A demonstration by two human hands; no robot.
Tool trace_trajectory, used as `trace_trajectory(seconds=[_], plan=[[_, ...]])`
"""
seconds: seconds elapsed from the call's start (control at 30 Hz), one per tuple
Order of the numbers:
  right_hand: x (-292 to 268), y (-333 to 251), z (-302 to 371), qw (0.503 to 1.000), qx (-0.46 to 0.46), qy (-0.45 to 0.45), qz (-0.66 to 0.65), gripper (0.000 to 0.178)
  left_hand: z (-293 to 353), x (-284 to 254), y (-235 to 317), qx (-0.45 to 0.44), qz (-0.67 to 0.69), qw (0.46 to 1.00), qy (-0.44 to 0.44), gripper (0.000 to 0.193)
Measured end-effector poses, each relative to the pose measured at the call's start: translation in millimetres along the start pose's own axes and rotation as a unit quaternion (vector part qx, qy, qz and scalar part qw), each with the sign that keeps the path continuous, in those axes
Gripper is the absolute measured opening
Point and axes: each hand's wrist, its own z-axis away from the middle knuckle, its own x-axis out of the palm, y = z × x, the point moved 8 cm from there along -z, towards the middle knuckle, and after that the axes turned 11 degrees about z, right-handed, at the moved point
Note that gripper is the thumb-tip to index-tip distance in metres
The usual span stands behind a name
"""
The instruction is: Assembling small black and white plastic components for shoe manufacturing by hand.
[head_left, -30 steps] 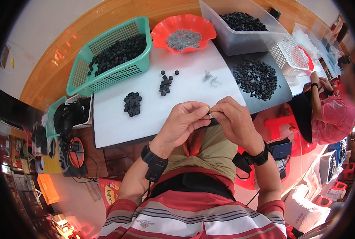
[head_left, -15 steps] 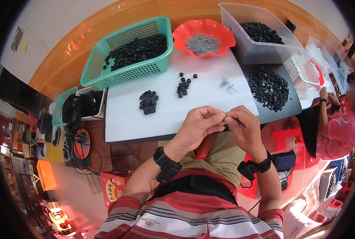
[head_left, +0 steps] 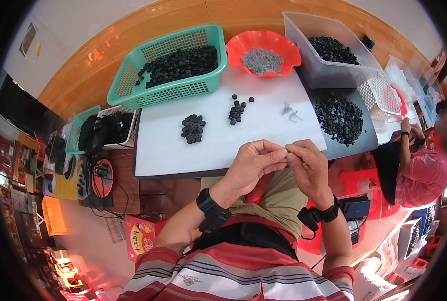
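Left hand (head_left: 251,164), right hand (head_left: 309,168): fingertips pinched, meeting; I cannot tell on what. Pins (head_left: 287,108) lie near, likely for reach.

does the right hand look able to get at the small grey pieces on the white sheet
Probably yes: the small grey pieces lie ahead of the right hand, and only white sheet shows between. Its fingertips are pinched against the left hand's, though, so it would likely need to part them first.
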Motion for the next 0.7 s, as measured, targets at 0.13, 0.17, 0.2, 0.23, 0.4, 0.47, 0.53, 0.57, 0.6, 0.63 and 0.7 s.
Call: trace_trajectory(seconds=[0.13, 0.17, 0.2, 0.23, 0.4, 0.47, 0.53, 0.57, 0.6, 0.63, 0.7], plan=[[1, 3, 1, 0.999, 0.014, -0.02, -0.032, 0.018, 3, 2, 0, -0.01, 0.007, 1.0, -0.006, 0.014], [1, 2, 0, 0.999, 0.007, -0.022, -0.038, 0.018, 4, 2, 1, -0.012, 0.003, 1.0, -0.009, 0.012], [1, 1, -1, 0.999, 0.006, -0.023, -0.037, 0.018, 5, 2, 1, -0.014, 0.0, 1.0, -0.011, 0.011], [2, 0, -2, 0.999, 0.002, -0.03, -0.041, 0.018, 6, 3, 3, -0.013, 0.001, 1.0, -0.012, 0.011], [5, -5, -14, 0.996, -0.009, -0.074, -0.049, 0.019, 9, 0, 10, 0.006, -0.015, 0.999, -0.03, 0.014], [9, -8, -20, 0.993, -0.019, -0.103, -0.044, 0.019, 9, -3, 12, 0.009, -0.014, 0.999, -0.028, 0.016], [6, -8, -29, 0.993, 0.0, -0.104, -0.054, 0.019, 8, -4, 15, 0.014, -0.012, 0.999, -0.026, 0.019], [5, -6, -35, 0.992, 0.02, -0.102, -0.066, 0.018, 7, -6, 19, 0.031, -0.039, 0.999, -0.01, 0.021], [4, -6, -41, 0.992, 0.019, -0.104, -0.063, 0.018, 7, -8, 23, 0.049, -0.066, 0.997, 0.007, 0.023], [1, -4, -49, 0.995, 0.022, -0.089, -0.042, 0.017, 5, -9, 24, 0.05, -0.062, 0.997, 0.004, 0.023], [-6, 0, -69, 0.997, 0.024, -0.076, -0.016, 0.016, 2, -12, 29, 0.075, -0.121, 0.99, 0.001, 0.028]])
